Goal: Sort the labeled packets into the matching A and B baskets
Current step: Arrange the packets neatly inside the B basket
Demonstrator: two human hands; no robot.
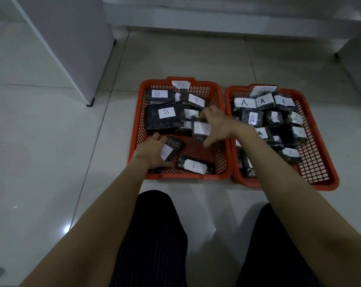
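Observation:
Two orange baskets stand side by side on the floor. The left basket (135,129) carries a B tag and holds several dark packets with white B labels. The right basket (320,162) carries an A tag and holds several dark packets labelled A. My left hand (151,151) rests inside the B basket at its near left, gripping a dark packet (172,148) with a white label. My right hand (215,125) is over the B basket's right side, fingers spread around a blurred dark packet (200,129); its label is unreadable, and I cannot tell whether the fingers still touch it.
White cabinet leg and panel (86,79) stand at the left back. A white wall base runs along the back. Another white furniture piece (359,65) is at the right. My knees in dark trousers (154,235) are just in front of the baskets on the tiled floor.

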